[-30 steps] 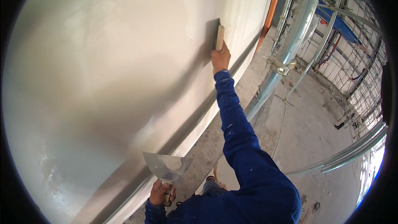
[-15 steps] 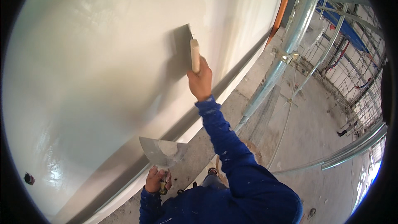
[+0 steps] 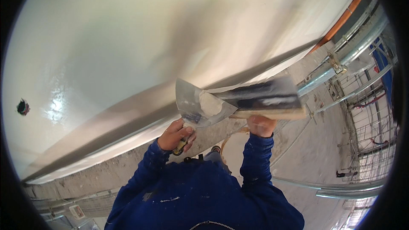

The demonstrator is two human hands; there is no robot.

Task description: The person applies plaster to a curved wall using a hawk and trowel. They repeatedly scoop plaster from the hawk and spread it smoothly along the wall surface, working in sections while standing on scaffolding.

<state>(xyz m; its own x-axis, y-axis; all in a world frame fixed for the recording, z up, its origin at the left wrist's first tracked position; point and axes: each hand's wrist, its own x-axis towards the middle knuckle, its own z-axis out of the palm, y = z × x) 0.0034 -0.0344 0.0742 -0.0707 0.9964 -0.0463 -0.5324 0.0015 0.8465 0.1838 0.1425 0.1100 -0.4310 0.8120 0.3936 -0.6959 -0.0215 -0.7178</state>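
My left hand [image 3: 177, 136] is closed round the handle of a wide putty knife [image 3: 189, 100], whose blade carries a lump of white plaster [image 3: 210, 104]. In my right hand [image 3: 261, 125] is a plastering trowel [image 3: 272, 96], its flat metal face turned up and smeared with white. The trowel's left end meets or overlaps the putty knife's blade near the plaster; whether they press together I cannot tell. Both tools are held in front of my chest, away from the smooth pale wall [image 3: 128, 38]. Motion blurs the trowel a little.
Metal scaffold tubes [image 3: 362, 47] with a clamp [image 3: 336, 64] stand at the right. An orange pipe [image 3: 347, 12] runs along the wall's far end. A small hole [image 3: 23, 107] opens in the wall at left. Below lies a concrete floor [image 3: 315, 149].
My right hand has brought the trowel down from the wall to the putty knife and turned its face up. My left hand has risen slightly, and the view has swung round.
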